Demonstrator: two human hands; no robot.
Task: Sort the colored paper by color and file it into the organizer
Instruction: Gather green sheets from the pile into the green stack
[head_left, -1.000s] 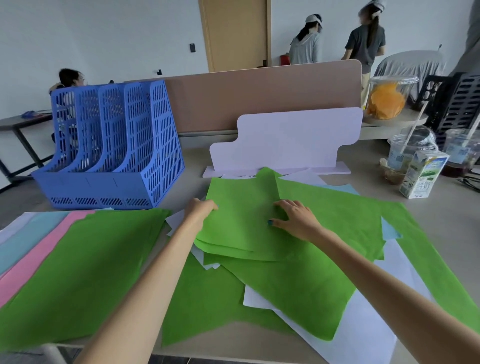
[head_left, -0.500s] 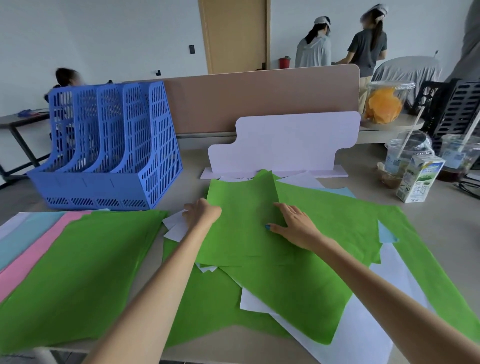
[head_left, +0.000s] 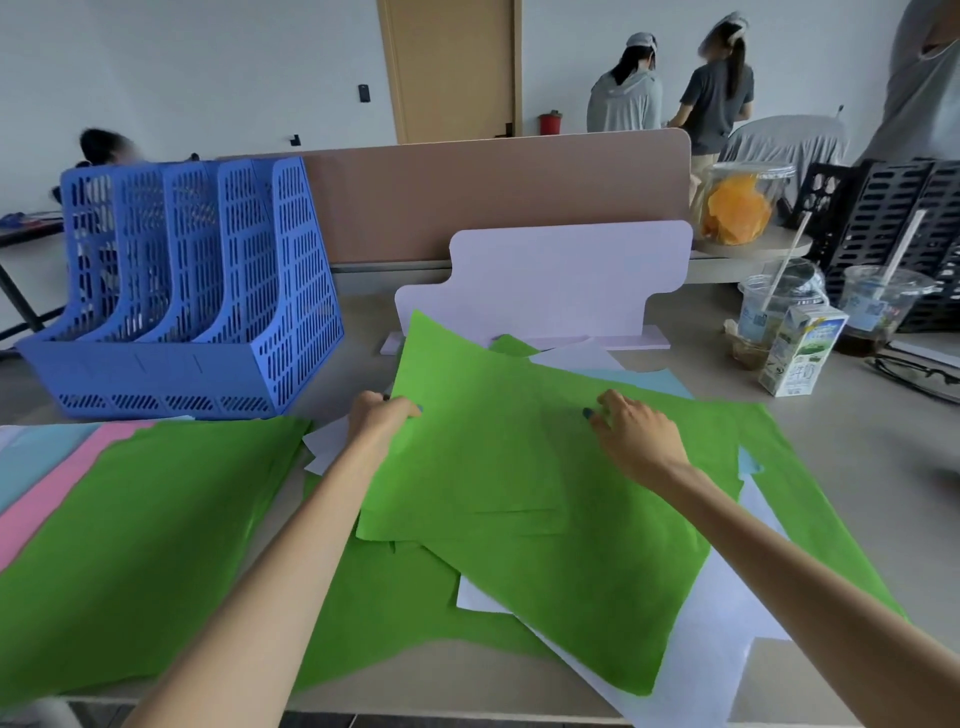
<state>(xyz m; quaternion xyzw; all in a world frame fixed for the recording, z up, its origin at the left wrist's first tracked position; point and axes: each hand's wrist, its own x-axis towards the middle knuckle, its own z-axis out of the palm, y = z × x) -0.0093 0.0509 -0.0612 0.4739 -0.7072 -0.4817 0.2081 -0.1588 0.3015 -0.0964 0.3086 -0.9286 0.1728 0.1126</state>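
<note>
A loose heap of green, white and pale blue paper (head_left: 597, 582) covers the table in front of me. My left hand (head_left: 379, 415) pinches the left edge of the top green sheet (head_left: 467, 441), whose far corner is raised off the heap. My right hand (head_left: 634, 436) rests on the green paper to its right, fingers bent with the tips on the sheet. At the left lies a sorted stack with green on top (head_left: 130, 545) and pink (head_left: 57, 483) and pale blue edges showing. The blue organizer (head_left: 197, 291) stands empty at the back left.
A white card stand (head_left: 545, 286) is upright behind the heap. Drink cups (head_left: 769, 312), a milk carton (head_left: 800, 353) and a jar of orange snacks (head_left: 737, 208) stand at the right, with black organizers (head_left: 893, 218) behind. People stand in the background beyond the tan divider (head_left: 493, 192).
My left hand has lifted the top green sheet's left edge, so its far corner rises. My right hand has slid rightward across the green paper.
</note>
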